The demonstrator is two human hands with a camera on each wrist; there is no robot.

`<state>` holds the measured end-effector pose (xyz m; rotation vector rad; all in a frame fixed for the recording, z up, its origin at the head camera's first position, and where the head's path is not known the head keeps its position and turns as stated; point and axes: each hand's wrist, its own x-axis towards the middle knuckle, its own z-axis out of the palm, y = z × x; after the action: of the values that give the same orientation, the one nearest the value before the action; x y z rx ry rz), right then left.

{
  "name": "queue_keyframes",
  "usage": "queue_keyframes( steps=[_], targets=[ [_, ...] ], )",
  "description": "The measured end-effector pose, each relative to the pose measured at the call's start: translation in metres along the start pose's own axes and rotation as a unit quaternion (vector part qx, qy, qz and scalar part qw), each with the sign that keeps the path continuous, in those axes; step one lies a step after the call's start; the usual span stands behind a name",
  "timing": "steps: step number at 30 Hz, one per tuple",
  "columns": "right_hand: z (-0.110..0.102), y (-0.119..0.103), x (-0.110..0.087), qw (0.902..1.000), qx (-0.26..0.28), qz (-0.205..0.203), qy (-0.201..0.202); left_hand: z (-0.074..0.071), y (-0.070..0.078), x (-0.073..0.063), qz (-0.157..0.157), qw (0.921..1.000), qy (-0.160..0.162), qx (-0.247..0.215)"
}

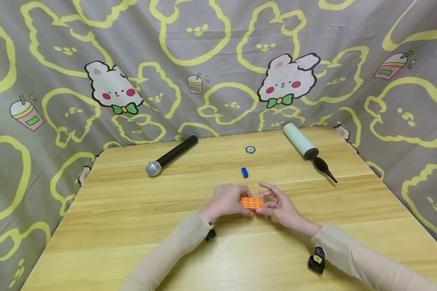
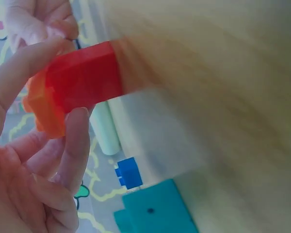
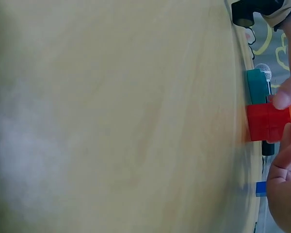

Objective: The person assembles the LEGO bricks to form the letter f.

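My left hand (image 1: pixel 228 201) grips an orange building block (image 1: pixel 251 202) with round studs on top, thumb on the near side and fingers on the far side. Under the orange one sits a red block (image 2: pixel 87 77), close over the table and also between the left thumb and fingers. At the right end of the orange block, the thumb and fingers of my right hand (image 1: pixel 282 208) pinch it near the corner. A teal block (image 2: pixel 157 208) stands beside the red one in the wrist views; the left hand hides it from the head view.
A small blue block (image 1: pixel 244 172) stands just beyond the hands. Farther back lie a black microphone (image 1: pixel 176 153) on the left, a round chip (image 1: pixel 250 149), and a pale hand pump (image 1: pixel 300 141) on the right. A patterned curtain (image 1: pixel 218 52) hangs behind the wooden table (image 1: pixel 149 230).
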<state>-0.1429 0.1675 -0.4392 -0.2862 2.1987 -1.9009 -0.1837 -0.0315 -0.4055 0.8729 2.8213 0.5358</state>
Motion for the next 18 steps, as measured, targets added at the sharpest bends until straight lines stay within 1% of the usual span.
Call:
queue_keyframes(
  steps=[5, 13, 18],
  targets=[
    [0.0005, -0.0012, 0.0012, 1.0, -0.001, -0.003, -0.002, -0.0037, 0.0011, -0.0007, 0.0, 0.9999, 0.014, -0.005],
    [0.0012, -0.0024, 0.0009, 1.0, -0.007, 0.001, 0.007, -0.0039, 0.0018, 0.0004, -0.014, 0.9994, 0.009, -0.031],
    [0.0028, -0.0038, 0.0004, 0.9999, -0.008, 0.006, 0.012, -0.0031, 0.0011, 0.0006, -0.02, 0.9992, 0.006, -0.034]
  ],
)
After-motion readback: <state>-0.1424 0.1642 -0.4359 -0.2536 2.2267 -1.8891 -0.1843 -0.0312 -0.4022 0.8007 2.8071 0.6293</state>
